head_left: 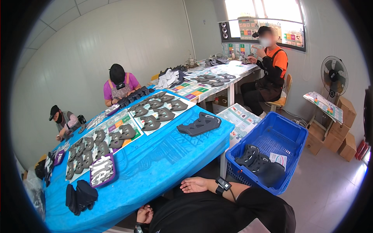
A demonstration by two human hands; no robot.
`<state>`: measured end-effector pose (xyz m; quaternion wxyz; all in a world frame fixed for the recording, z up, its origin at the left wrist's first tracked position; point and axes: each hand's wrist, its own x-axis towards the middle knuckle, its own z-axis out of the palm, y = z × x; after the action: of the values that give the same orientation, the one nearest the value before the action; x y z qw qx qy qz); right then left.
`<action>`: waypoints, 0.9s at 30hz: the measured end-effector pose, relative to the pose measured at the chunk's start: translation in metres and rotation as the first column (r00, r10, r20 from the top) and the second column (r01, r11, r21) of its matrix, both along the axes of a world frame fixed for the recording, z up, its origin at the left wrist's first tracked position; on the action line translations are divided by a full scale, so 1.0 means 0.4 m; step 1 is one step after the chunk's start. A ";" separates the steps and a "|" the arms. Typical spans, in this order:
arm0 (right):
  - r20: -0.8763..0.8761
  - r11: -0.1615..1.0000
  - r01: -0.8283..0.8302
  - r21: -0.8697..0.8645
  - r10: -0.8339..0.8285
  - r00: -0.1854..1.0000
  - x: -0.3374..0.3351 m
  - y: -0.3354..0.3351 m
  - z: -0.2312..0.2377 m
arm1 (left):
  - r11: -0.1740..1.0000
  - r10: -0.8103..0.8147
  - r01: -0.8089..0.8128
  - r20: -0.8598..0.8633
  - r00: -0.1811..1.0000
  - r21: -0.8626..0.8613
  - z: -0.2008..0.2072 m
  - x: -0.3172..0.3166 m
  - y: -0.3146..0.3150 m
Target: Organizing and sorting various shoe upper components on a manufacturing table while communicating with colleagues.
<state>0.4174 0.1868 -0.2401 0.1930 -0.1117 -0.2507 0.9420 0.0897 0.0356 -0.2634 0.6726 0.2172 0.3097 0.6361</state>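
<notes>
My right hand point(194, 185) lies palm up by the near edge of the table, its fingers stretched out and nothing in it. Lower and to the left, my left hand point(145, 214) rests close to my body with its fingers curled in; I see nothing held. The nearest thing on the blue-covered table point(155, 167) is a large dark grey moulded pad point(199, 124) with cut-out holes, close to the right corner. A purple-rimmed tray point(91, 175) of white pieces sits further left, and a folded stack of dark fabric pieces point(81, 197) lies before it.
A blue plastic crate point(287, 128) holding dark pieces stands right of the table. Rows of grey pads point(155, 104) cover printed sheets. Two people point(118, 83) point(62, 120) sit across the table; another person point(274, 64) sits at the far table. A fan point(334, 75) and cartons point(347, 146) stand right.
</notes>
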 end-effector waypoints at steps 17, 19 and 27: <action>-0.011 1.000 -0.008 0.004 0.008 1.000 0.000 -0.001 -0.002 | 0.999 -0.039 0.040 -0.088 0.995 0.013 0.002 -0.002 -0.004; -0.003 1.000 -0.003 0.005 0.003 1.000 0.000 0.000 0.000 | 0.999 -0.047 0.049 -0.093 0.995 0.017 0.000 -0.005 -0.002; 0.013 1.000 0.002 0.005 -0.002 1.000 0.000 0.003 -0.001 | 1.000 0.002 -0.002 0.002 1.000 -0.019 0.013 0.007 0.000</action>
<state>0.4172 0.1880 -0.2406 0.1927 -0.1174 -0.2543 0.9404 0.0925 0.0355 -0.2582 0.6744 0.2098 0.3153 0.6338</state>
